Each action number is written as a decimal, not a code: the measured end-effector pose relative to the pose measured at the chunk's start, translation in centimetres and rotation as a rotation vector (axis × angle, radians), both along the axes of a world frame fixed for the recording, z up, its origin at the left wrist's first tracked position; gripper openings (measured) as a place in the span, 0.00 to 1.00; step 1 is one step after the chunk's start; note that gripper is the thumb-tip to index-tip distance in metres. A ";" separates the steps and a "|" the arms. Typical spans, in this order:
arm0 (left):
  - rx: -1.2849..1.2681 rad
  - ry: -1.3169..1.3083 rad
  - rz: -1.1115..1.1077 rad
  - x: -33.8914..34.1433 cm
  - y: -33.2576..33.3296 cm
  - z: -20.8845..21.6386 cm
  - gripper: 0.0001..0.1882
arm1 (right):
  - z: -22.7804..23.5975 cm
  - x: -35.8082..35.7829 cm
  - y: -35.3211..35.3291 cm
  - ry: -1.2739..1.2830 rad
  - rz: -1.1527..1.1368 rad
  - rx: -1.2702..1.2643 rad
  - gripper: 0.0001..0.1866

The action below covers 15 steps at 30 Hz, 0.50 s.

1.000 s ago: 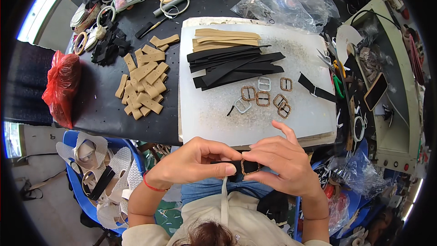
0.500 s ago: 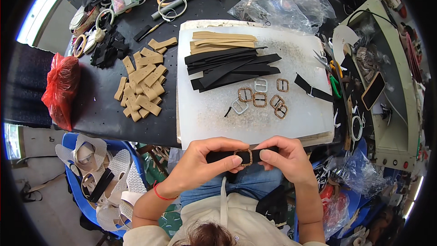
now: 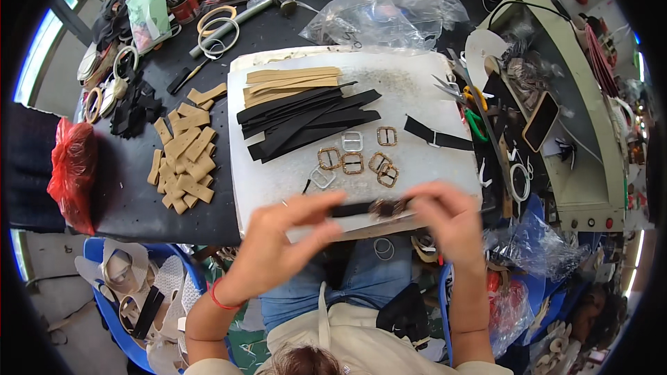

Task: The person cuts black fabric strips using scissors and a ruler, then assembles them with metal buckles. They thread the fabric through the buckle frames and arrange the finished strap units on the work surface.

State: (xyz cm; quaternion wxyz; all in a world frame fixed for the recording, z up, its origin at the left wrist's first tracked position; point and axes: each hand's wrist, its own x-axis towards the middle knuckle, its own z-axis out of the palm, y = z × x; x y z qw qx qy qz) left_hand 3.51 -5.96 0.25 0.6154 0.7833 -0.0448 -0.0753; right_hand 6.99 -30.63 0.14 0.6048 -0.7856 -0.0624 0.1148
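Note:
In front of my body a black strap with a brown buckle on it is held level over the near edge of the white board; the buckle is smeared by motion. My right hand pinches the strap's right end, beside the buckle. At the strap's left end is my left hand, its thumb and forefinger apart. Beyond my hands lie several loose brown and clear buckles, a pile of black strips and some tan strips. A black strap with a clear buckle rests farther right.
Left of the board sits a heap of short tan pieces; beyond is a red plastic bag. Scissors and a phone lie right. A clear plastic bag is at the back. A blue basket with white shoe parts stands lower left.
Both hands have moved up over the board's near edge with the strap. My left thumb and forefinger have come off the buckle and spread. The view has shifted.

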 end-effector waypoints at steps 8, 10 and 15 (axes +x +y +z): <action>0.462 -0.412 0.222 1.8 0.4 -2.5 0.09 | -2.9 4.5 -7.1 -0.417 -0.358 -0.590 0.06; 0.498 -0.422 0.228 1.7 0.2 -2.5 0.09 | -3.4 4.5 -6.7 -0.709 -0.337 -0.752 0.06; 0.558 -0.502 0.229 2.0 0.0 -2.9 0.09 | -2.6 4.0 -5.4 -0.877 -0.234 -0.820 0.08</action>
